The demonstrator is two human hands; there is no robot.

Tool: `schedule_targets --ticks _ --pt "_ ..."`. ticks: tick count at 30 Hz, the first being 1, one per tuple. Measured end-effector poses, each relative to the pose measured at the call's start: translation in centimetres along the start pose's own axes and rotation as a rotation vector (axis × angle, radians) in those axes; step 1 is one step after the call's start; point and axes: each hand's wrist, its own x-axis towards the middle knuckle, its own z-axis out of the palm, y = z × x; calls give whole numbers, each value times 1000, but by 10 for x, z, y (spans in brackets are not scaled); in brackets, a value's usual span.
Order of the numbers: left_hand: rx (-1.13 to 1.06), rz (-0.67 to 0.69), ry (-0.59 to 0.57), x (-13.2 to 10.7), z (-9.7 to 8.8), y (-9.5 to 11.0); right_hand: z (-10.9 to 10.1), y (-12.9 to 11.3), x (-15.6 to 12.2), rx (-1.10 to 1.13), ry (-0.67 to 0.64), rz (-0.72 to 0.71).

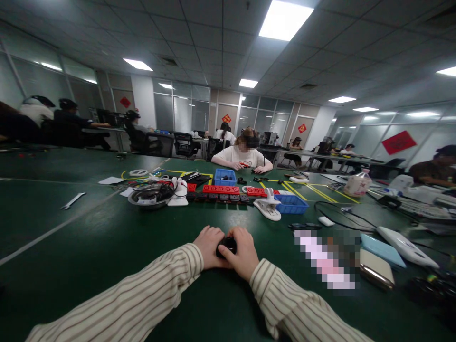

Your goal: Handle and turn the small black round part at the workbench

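Black and glossy, one small rounded object (pixel 228 244), its kind not clear, was held between two hands over the near middle of the green table (pixel 117 242); whether it touched the tabletop could not be told. Left hand (pixel 208 247): curled around the object's left side. Right hand (pixel 245 251): closed about the right side, thumb laid across the front. Progress: handling appeared under way, the piece being neither released nor set aside; what had been done to it, and what was left, could not be judged, the fingers covering much of it. Ahead, beyond a strip of green surface: one row of red and black socket blocks (pixel 221 190), flanked by a metal bowl (pixel 151 205) of cables to the left and a white clip base (pixel 268 209), with a blue tray (pixel 292 208) just beside it, to the right. Room for moving was widest leftward, green surface running as far as a wrench (pixel 73 201); rightward it was tighter, a beige device (pixel 374 266) and a light-blue device (pixel 383 249) lying past the right wrist. Near table edge: not made out.
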Motion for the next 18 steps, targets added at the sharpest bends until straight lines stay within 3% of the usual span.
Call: schedule_targets --ticks 6,14,18 --pt "-15 24 -29 4 7 -10 -2 -6 1 -8 -21 -6" --pt "-100 75 -59 6 9 -21 -10 -9 -1 104 -132 -203" --pt "-109 55 -37 4 5 -16 -11 -8 -2 80 -53 -190"
